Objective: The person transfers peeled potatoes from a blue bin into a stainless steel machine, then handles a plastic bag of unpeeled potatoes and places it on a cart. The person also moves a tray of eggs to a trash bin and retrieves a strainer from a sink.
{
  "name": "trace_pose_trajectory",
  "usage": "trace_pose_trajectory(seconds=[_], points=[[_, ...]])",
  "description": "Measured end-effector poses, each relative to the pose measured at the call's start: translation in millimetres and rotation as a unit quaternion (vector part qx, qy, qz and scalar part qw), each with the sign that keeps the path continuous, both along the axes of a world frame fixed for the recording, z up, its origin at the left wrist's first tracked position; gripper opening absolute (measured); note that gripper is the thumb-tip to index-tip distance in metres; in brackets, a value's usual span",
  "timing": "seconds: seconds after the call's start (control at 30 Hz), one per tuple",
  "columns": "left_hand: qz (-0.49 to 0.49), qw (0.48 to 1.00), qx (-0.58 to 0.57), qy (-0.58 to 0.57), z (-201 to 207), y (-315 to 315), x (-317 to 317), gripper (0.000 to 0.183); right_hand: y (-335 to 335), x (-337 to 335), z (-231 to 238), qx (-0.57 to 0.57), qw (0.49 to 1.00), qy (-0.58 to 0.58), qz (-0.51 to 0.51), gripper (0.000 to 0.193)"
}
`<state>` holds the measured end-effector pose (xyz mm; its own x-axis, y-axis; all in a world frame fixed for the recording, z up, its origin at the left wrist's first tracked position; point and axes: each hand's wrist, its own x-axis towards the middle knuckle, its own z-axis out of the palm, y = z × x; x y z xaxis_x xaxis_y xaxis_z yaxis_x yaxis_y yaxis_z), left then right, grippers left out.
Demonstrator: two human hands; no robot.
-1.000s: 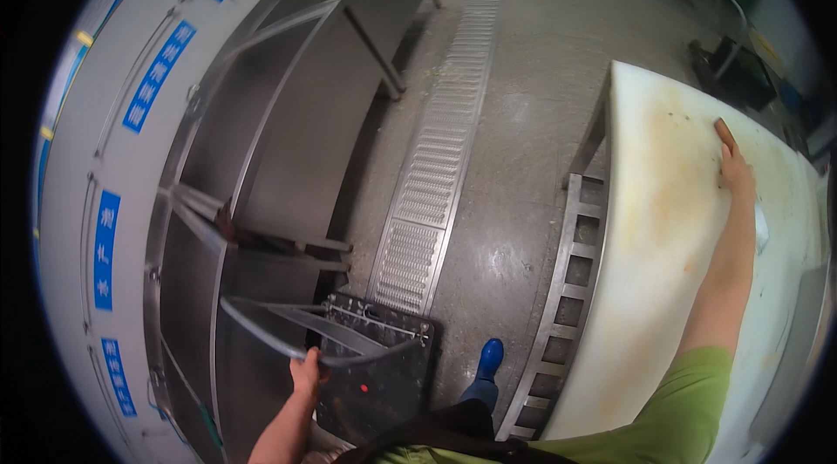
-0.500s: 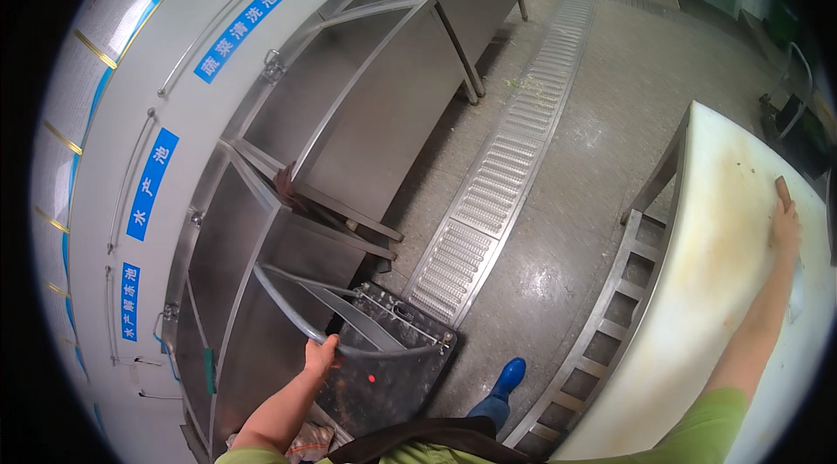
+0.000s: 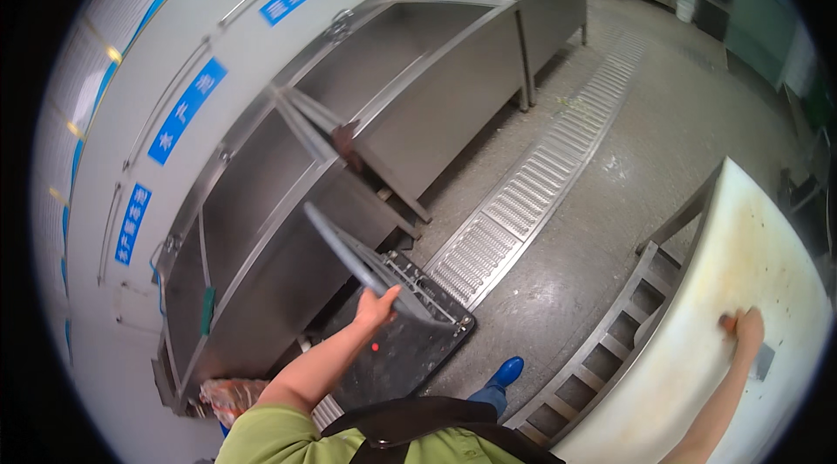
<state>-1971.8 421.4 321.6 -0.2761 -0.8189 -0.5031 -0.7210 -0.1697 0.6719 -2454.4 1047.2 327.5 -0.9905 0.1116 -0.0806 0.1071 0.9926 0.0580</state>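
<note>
My left hand (image 3: 377, 308) is closed around the grey tubular handle (image 3: 342, 252) of a black platform cart. The cart's flat deck (image 3: 370, 370) lies on the floor beside the sinks, with a small red dot on it; the handle leans over the deck. On the right, my right hand (image 3: 748, 330) is closed on a cleaver over the white tabletop (image 3: 697, 307). The brown handle end pokes out on one side of the fist, and the grey cleaver blade (image 3: 764, 363) shows on the other, low against the tabletop.
Steel sinks (image 3: 397, 54) line the left wall, and a green object (image 3: 207, 311) hangs on one rim. A filled plastic bag (image 3: 232, 396) lies below them. A grated floor drain (image 3: 540, 189) runs between sinks and table. My blue boot (image 3: 506, 372) stands near the table's slatted lower shelf (image 3: 602, 329).
The whole view has turned and shifted. My right hand has come back across the tabletop toward me and now grips the cleaver, its blade turned outward. My left hand stays on the cart handle.
</note>
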Motion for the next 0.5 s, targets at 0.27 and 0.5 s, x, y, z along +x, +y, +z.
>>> trace_pose_trajectory(seconds=[0.27, 0.5], points=[[-0.095, 0.994, 0.003, 0.053, 15.6, 28.0, 187.5, 0.068, -5.1, 228.0, -22.8, -0.123, 0.984, 0.018, -0.127, 0.069], [-0.003, 0.979, 0.049, -0.197, -80.5, 65.4, 565.3, 0.052, -18.4, 332.2, -87.4, 0.021, 0.998, 0.052, -0.009, 0.052]])
